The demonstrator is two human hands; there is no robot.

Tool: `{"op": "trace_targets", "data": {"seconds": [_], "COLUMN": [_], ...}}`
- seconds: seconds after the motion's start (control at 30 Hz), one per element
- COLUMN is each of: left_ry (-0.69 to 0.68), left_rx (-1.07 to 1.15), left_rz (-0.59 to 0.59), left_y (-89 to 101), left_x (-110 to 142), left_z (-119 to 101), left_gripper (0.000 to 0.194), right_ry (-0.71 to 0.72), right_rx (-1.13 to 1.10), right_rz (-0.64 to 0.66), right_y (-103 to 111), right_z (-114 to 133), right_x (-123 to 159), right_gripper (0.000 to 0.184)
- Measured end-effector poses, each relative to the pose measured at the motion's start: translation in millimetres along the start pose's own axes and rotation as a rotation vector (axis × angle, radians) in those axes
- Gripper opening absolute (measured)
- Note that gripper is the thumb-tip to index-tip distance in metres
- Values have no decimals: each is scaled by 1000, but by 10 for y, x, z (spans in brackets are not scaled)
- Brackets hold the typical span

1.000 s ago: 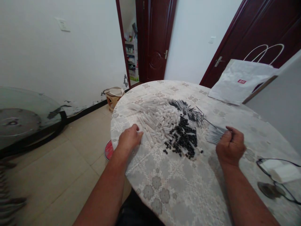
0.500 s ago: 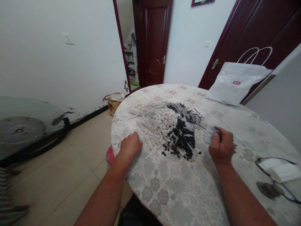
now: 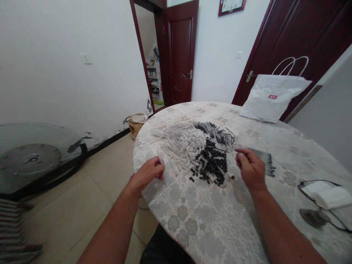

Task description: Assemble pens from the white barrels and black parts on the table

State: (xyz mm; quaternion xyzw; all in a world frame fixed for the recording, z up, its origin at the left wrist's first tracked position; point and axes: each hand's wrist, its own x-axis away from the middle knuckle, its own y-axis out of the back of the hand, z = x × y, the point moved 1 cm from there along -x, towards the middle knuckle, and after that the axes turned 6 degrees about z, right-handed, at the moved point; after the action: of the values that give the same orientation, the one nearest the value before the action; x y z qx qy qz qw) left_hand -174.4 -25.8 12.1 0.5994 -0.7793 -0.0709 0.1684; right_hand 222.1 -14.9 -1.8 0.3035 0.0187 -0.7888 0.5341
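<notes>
My left hand (image 3: pixel 150 169) is at the table's left edge, fingers curled and pinched; what they hold, if anything, is too small to make out. My right hand (image 3: pixel 251 168) is right of the pile, thumb and index finger drawn together. A thin dark pen refill (image 3: pixel 222 149) points toward its fingertips, but I cannot tell whether they grip it. Between the hands lie many white pen tubes (image 3: pixel 176 141), a heap of short black caps (image 3: pixel 213 161) and a bundle of dark refills (image 3: pixel 217 132). Several clear pens with dark ends (image 3: pixel 268 165) lie side by side, partly behind my right hand.
A patterned cloth covers the round table (image 3: pixel 189 209). Glasses (image 3: pixel 320 205) and a white tissue pack (image 3: pixel 331 194) lie at the right. A white paper bag (image 3: pixel 275 97) stands at the back right. A low stool (image 3: pixel 136 124) is beyond the left edge.
My right hand has moved left off the row of pens, uncovering their dark ends, and its fingertips are nearer the pile. My left hand has turned slightly. The view has shifted a little.
</notes>
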Motion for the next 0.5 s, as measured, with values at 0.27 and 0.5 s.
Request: {"op": "trace_targets", "data": {"seconds": [0.27,0.5], "left_ry": [-218,-322], "left_rx": [725,940], "left_rz": [-155,-70], "left_y": [-357,-704], "left_x": [-282,-572], "left_z": [-200,-460], "left_gripper": [28,33], "right_ry": [-78,-110], "right_rx": [-81,-299], "right_rz": [47,116], "right_y": [-49,-113], "right_z": [65,121], "right_x": [3,20], "right_gripper": [33,33]}}
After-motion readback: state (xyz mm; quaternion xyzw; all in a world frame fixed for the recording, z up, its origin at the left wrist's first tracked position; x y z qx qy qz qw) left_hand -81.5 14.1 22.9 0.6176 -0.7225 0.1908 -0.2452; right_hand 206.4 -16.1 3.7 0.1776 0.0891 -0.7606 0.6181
